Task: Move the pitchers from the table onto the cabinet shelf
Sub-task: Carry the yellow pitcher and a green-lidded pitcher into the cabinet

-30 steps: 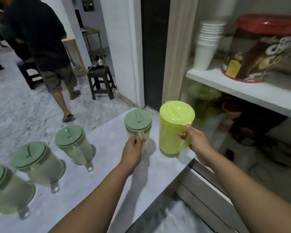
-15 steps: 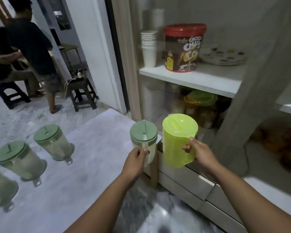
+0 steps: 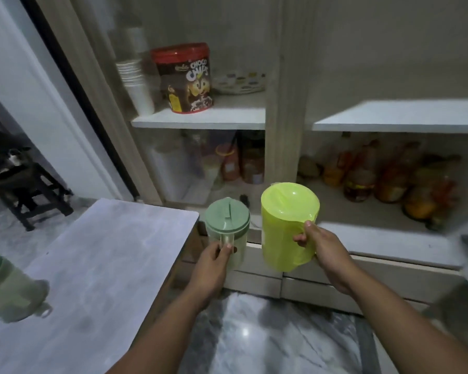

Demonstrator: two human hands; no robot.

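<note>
Lime-yellow plastic fills the right hand (image 3: 326, 251), whose fingers are curled shut around the handle of the yellow pitcher (image 3: 288, 228). It hangs upright in the air, clear of the table (image 3: 97, 255) and just in front of the cabinet (image 3: 283, 103), its lid on. The left hand (image 3: 214, 263) is closed in the same way on the clear handle of a green-lidded pitcher (image 3: 226, 230), also upright and off the table. Carrying both by the handle keeps them level and leaves their bases free to be set down, and taking one in each hand likely saves a trip.

Two pitchers are in the hands. One more green-lidded pitcher (image 3: 8, 290) stands on the table at the left edge of the view; whether others lie beyond it I cannot tell.

On the upper left shelf (image 3: 200, 121) I count one stack of white cups (image 3: 137, 85), one red-lidded tub (image 3: 185, 76) and one dotted plate (image 3: 239, 82). The upper right shelf (image 3: 397, 120) is bare, so it looks the likely landing spot. Bottles and jars (image 3: 362, 174) crowd the lower level, too blurred to count.
</note>
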